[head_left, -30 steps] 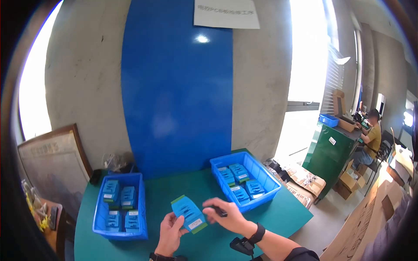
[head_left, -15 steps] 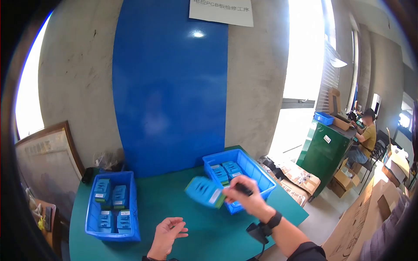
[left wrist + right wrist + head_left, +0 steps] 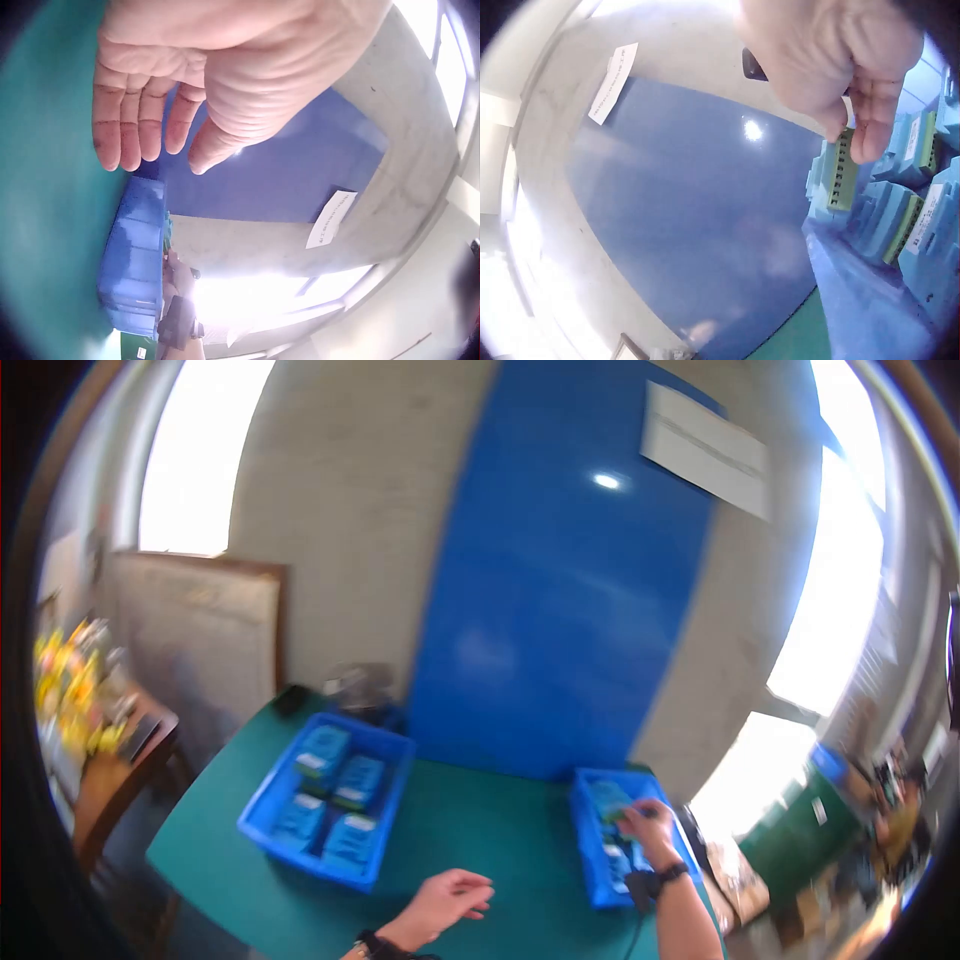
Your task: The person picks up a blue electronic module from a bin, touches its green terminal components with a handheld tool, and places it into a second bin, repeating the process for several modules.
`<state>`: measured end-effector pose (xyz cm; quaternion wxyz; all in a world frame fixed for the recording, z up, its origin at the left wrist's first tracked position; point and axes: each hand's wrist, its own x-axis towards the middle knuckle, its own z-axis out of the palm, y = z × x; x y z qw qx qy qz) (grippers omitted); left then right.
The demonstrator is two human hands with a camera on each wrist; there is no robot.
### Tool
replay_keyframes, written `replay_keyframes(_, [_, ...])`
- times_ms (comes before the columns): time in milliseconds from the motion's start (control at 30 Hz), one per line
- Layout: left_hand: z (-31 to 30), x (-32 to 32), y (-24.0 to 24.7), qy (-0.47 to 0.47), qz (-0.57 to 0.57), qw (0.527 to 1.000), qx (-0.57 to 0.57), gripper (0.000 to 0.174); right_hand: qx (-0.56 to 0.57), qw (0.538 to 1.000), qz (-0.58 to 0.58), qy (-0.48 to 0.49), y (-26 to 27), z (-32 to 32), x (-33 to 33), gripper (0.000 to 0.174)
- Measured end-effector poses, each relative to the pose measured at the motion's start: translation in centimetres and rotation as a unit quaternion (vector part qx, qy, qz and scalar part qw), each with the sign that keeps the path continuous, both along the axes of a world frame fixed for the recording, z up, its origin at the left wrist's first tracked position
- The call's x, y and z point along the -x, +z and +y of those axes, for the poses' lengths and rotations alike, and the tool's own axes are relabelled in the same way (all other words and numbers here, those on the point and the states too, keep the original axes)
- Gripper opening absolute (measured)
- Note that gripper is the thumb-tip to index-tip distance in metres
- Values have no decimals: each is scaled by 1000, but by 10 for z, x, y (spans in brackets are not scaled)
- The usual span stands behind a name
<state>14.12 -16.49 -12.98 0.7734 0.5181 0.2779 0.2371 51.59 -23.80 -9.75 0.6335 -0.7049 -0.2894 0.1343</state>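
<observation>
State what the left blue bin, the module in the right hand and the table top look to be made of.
Left blue bin: likely moulded plastic, going by its uniform colour, thick rim and slight sheen. Module that the right hand pinches: seemingly a matte blue plastic casing with a green ribbed strip along one edge. Table top: a flat green mat, perhaps rubber or felt; the blur leaves it open.

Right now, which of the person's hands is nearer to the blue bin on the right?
Right. The right hand is over that right bin, pinching a blue module inside it. The left hand hangs open above the green table, well apart from the bin.
</observation>
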Motion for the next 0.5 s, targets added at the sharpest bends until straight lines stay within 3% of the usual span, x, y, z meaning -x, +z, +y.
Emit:
replay_keyframes(133, [6,-2,-8,-2,-17,1000,-16,32,47,995,60,69,-3,-2,-19,24])
replay_keyframes(267, [6,-2,-13,-15,-20,1000,-17,33,130,983,24,127,-4,-14,-24,30])
replay_keyframes(300, [2,-1,-15,-18,-13,1000,-5,33,104,983,37,147,0,-17,-13,31])
replay_keyframes(400, [11,-1,1,-18,-8,1000,-12,33,81,992,5,97,12,-18,9,30])
replay_keyframes(500, [12,3,7,-16,-10,1000,-11,33,109,981,-142,71,29,-22,34,31])
